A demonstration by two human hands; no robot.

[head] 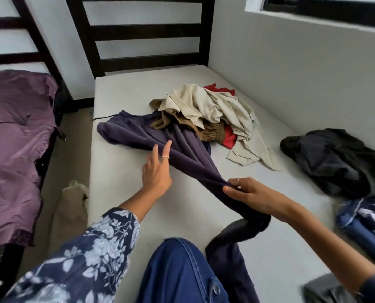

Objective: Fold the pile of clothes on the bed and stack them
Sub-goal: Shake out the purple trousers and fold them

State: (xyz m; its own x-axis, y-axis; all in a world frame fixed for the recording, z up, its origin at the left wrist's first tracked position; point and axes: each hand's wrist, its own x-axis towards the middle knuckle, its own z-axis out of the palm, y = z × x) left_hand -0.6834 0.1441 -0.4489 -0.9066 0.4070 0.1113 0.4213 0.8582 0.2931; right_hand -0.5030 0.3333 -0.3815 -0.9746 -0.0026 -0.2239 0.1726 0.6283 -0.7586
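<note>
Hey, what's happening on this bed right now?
A person is sorting laundry on a bare mattress. Their right hand pinches a bunched part of a dark purple garment, which stretches back toward the unfolded pile of cream, brown and red clothes. The left hand is open, fingers spread, by the garment's edge. A crumpled black garment lies apart on the right. No folded stack can be seen.
</note>
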